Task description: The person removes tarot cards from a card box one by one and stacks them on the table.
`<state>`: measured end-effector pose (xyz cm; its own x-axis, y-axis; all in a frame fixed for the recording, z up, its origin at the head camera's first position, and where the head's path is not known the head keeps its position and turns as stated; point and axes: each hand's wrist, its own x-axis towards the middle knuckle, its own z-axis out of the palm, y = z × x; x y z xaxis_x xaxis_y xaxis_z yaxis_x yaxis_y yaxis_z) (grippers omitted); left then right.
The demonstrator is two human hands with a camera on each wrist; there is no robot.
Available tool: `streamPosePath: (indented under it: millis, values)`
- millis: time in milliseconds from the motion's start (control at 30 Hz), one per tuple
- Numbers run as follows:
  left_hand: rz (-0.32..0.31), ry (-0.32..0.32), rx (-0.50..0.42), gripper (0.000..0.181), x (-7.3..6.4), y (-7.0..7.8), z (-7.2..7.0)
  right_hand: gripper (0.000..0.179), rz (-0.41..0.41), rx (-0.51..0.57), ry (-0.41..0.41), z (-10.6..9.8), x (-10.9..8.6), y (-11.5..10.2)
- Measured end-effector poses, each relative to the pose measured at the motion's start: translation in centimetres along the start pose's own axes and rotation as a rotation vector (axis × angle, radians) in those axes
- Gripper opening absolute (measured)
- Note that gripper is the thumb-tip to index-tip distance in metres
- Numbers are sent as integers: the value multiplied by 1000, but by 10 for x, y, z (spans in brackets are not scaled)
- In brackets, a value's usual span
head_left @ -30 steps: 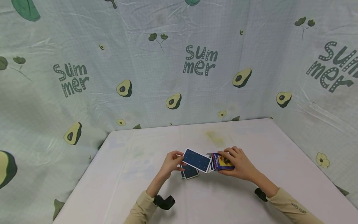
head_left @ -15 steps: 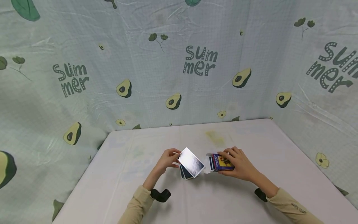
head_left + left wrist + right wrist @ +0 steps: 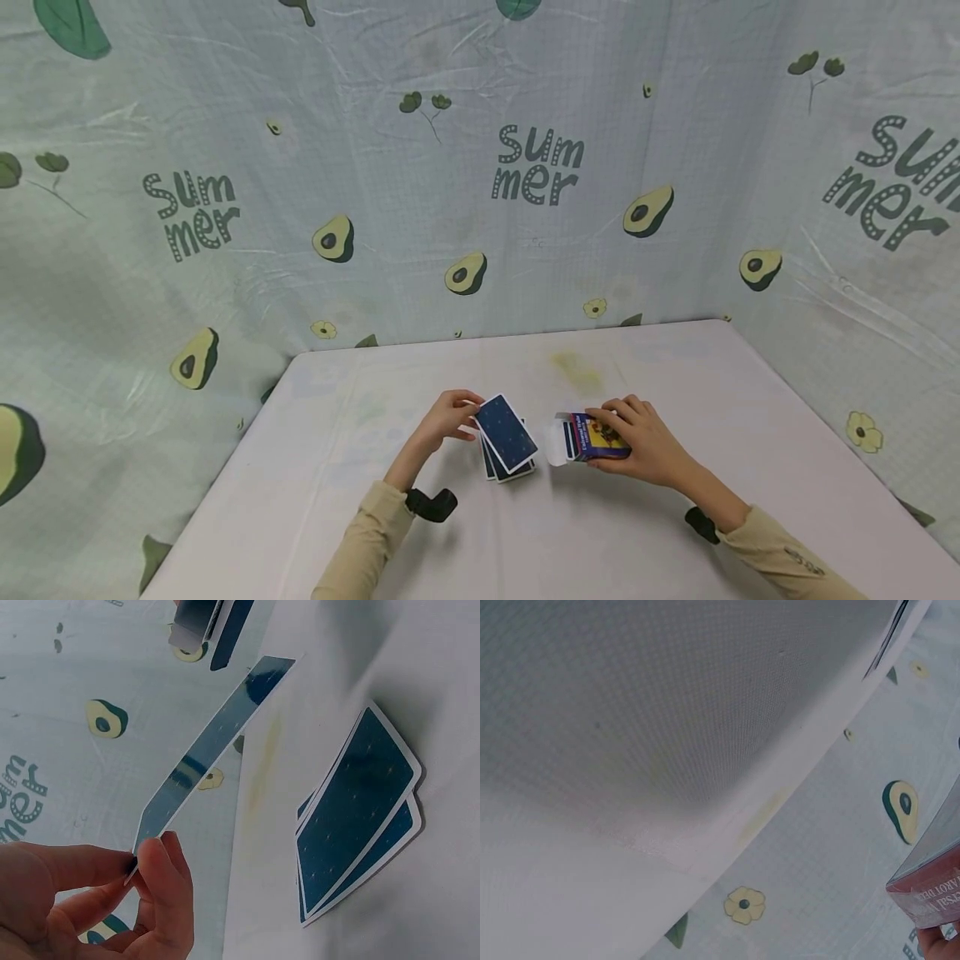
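Observation:
My left hand [image 3: 448, 419] pinches one corner of a blue-backed tarot card [image 3: 506, 432] between thumb and fingers. In the left wrist view this card [image 3: 214, 750] is tilted up, apart from the loose pile of blue-backed cards [image 3: 360, 810] lying fanned on the table. My right hand [image 3: 645, 442] grips a purple and yellow tarot card box [image 3: 587, 438] from its right end. The box's left end is open, with a pale flap [image 3: 556, 446] out and card edges showing inside. Part of the lettering "TAROT" reads on the box [image 3: 934, 889] in the right wrist view.
A white cloth-covered table [image 3: 360, 500] spreads around both hands. Behind it and at the sides hangs a pale curtain [image 3: 405, 183] printed with avocados and "summer". Black wrist cameras [image 3: 432, 505] sit on both wrists.
My left hand has drawn the card leftward out of the box's open end, to above the pile. The card has turned and tilted on the way. The right hand and box have barely moved.

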<state>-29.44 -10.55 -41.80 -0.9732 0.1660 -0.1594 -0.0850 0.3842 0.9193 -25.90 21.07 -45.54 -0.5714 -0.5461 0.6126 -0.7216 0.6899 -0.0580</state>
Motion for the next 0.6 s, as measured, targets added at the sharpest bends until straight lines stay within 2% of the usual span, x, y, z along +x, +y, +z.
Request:
streamPosePath:
  millis: [300, 433, 600]
  values:
    - [-10, -51, 18, 23, 8, -1, 0, 67, -2, -4, -9, -1, 1, 0]
    - [-37, -80, 33, 23, 14, -5, 0, 67, -17, -5, 1, -2, 1, 1]
    - [-75, -80, 52, 23, 19, -8, 1, 67, -27, 1, 8, -1, 2, 3]
